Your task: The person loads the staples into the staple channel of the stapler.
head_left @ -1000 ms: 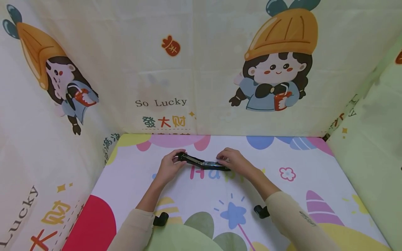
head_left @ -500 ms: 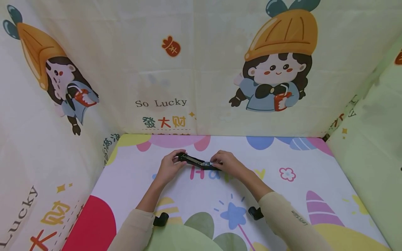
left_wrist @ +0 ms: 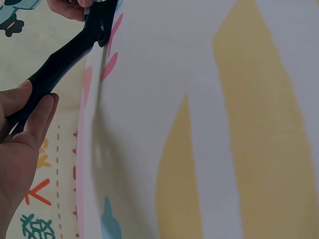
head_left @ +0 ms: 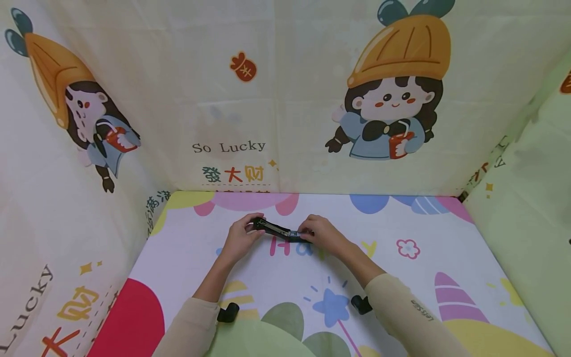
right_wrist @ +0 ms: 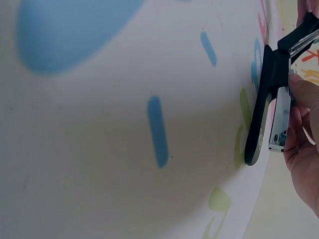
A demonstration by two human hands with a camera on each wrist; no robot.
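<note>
A black stapler (head_left: 277,230) is spread wide open over the middle of the table, its metal parts facing up. My left hand (head_left: 241,239) grips the end of its upper arm between thumb and fingers, and the left wrist view shows that black arm (left_wrist: 60,62) slanting away from the hand. At the other half, my right hand (head_left: 324,234) has thumb and fingers pinched round the silver staple channel (right_wrist: 280,119) near the hinge. Under that channel, the long black base (right_wrist: 259,117) lies close over the tabletop. The right fingers partly hide the channel in the head view.
A white cloth with colourful printed shapes covers the table (head_left: 178,267). Cream printed curtains (head_left: 308,99) stand behind and on both sides. A black wrist device (head_left: 228,312) sits at the left cuff, another black device (head_left: 361,304) at the right cuff.
My right hand has moved left along the stapler, from its far right end toward the hinge, then nearly stopped. The left hand and the upper arm have stayed in place.
</note>
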